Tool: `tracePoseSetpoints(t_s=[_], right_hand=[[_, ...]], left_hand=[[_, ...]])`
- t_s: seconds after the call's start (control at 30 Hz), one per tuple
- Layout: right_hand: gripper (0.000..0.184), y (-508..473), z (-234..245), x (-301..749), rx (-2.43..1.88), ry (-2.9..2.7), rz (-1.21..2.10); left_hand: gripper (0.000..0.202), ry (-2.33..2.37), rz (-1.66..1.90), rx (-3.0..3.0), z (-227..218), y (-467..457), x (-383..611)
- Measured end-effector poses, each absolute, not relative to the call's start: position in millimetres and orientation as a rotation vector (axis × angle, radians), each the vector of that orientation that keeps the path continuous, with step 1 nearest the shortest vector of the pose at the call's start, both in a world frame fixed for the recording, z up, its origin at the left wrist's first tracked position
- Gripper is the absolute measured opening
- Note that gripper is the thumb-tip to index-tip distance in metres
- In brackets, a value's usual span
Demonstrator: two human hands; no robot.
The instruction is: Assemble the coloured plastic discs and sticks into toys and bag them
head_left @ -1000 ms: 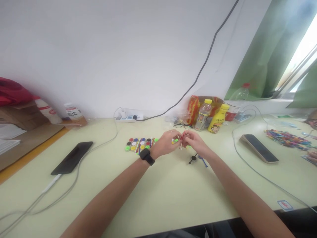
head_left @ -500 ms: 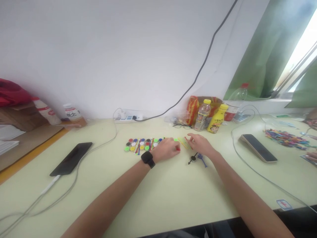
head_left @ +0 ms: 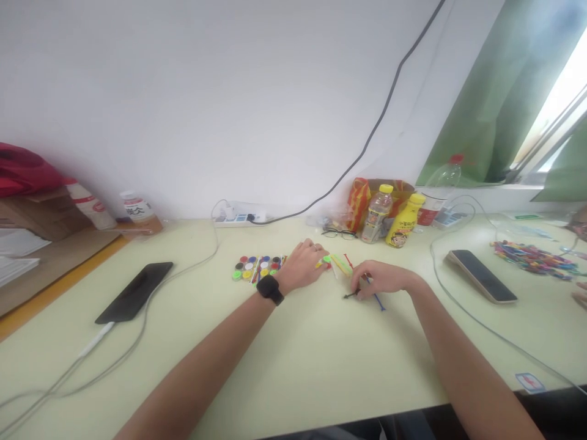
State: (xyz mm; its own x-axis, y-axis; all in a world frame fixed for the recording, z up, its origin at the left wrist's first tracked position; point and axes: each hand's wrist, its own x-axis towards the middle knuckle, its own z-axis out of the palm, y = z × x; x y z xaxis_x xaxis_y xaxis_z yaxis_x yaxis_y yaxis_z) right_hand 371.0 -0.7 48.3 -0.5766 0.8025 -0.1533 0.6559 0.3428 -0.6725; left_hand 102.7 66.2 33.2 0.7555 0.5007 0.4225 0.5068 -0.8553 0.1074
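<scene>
Small round pots with coloured tops (head_left: pixel 246 267), in red, black, white, green, yellow and blue, sit in rows, with thin coloured sticks between some of them. Over the right part of these rows lies my left hand (head_left: pixel 302 266), a black watch (head_left: pixel 270 289) on its wrist; its fingers stretch forward and hide several pots. My right hand (head_left: pixel 378 278) is bent down to the table, thumb and fingertips closed around a black arrow-shaped piece (head_left: pixel 350 296). A blue stick (head_left: pixel 380 302) pokes out beneath that hand. Yellow sticks (head_left: pixel 340 266) and a red stick (head_left: pixel 348 261) lie between my hands.
A phone (head_left: pixel 135 292) on a cable is at left, another phone (head_left: pixel 481 276) at right. Two bottles (head_left: pixel 376 217) with yellow caps and glasses (head_left: pixel 339 233) stand near the wall. At far right lies a colourful pile (head_left: pixel 534 258), near another person's hand (head_left: pixel 580 293).
My right hand has come down and nearer to me, onto the black arrow-shaped piece. My left hand has shifted slightly left, its fingers now reaching further forward.
</scene>
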Motion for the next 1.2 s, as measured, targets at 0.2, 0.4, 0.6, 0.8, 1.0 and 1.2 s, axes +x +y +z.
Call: tracePoseSetpoints(t_s=[0.2, 0.4, 0.6, 0.8, 1.0, 1.2], right_hand=[[0.032, 5, 46, 356, -1.291, -1.956, 1.012], [0.045, 8, 34, 318, -1.113, -1.503, 1.148], [0.023, 9, 29, 307, -0.978, -1.406, 1.276], [0.019, 9, 31, 310, -1.111, -1.481, 1.236], [0.043, 22, 17, 329, -1.456, -1.584, 0.834], [0.054, 25, 3, 340, -1.492, -1.783, 0.629]], left_hand=[[0.022, -0.975, -1.076, -3.074, 59, 67, 94], [0.029, -0.75, -1.203, -3.369, 61, 53, 105], [0.015, -0.713, -1.245, -3.373, 50, 55, 111], [0.01, -0.748, -1.248, -3.392, 50, 55, 109], [0.016, -0.731, -0.959, -3.446, 40, 54, 110], [0.006, -0.655, -0.578, -3.466, 31, 61, 105]])
